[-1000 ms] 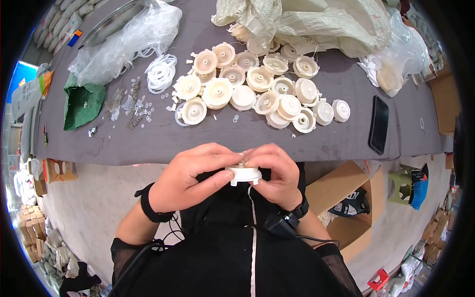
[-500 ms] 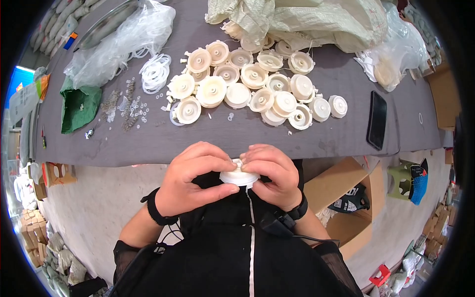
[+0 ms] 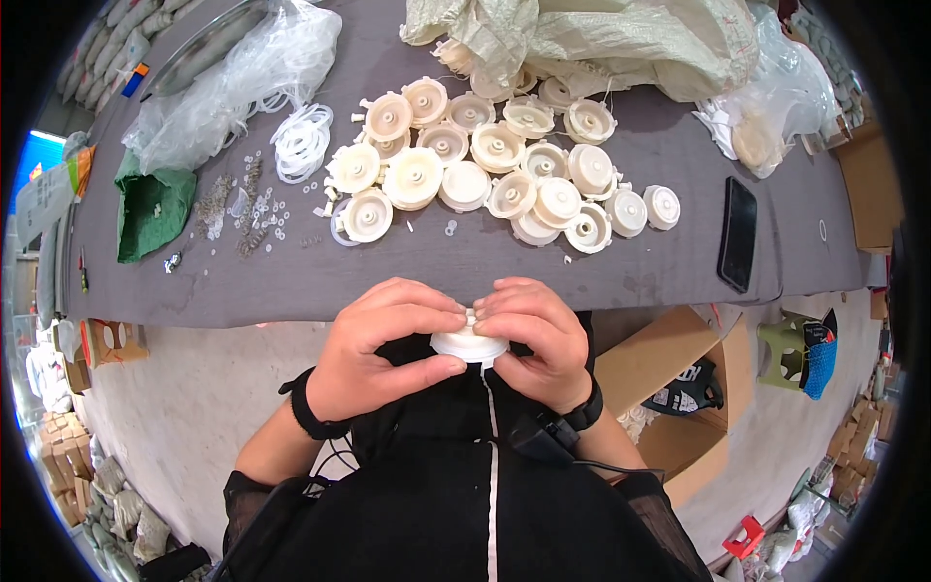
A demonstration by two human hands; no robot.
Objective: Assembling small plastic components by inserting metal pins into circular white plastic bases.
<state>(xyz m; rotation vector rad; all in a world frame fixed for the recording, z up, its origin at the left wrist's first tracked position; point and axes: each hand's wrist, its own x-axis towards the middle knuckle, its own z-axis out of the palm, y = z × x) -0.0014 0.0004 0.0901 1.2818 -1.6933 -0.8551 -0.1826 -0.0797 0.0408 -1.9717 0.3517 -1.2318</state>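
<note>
Between my hands, just off the table's near edge, is a round white plastic cap-like part (image 3: 469, 347). My left hand (image 3: 393, 344) is closed on its left side, thumb low on the rim and fingertips on top. From the other side my right hand (image 3: 538, 339) grips it too, fingers over the top and thumb beneath. The fingers cover most of its upper face. Beyond, on the table, lies a pile of similar cream round parts (image 3: 414, 178) with raised hubs, several stacked on one another.
The grey-covered table (image 3: 339, 276) carries white rings (image 3: 302, 144), small springs and washers (image 3: 254, 209), a green pouch (image 3: 155, 209), clear plastic bags (image 3: 242, 78), a woven sack (image 3: 621, 44) and a black phone (image 3: 738, 235). An open cardboard box (image 3: 669, 388) stands to my right.
Both hands keep their hold on the white part, with only a slight shift of the fingers. Nothing on the table has moved visibly.
</note>
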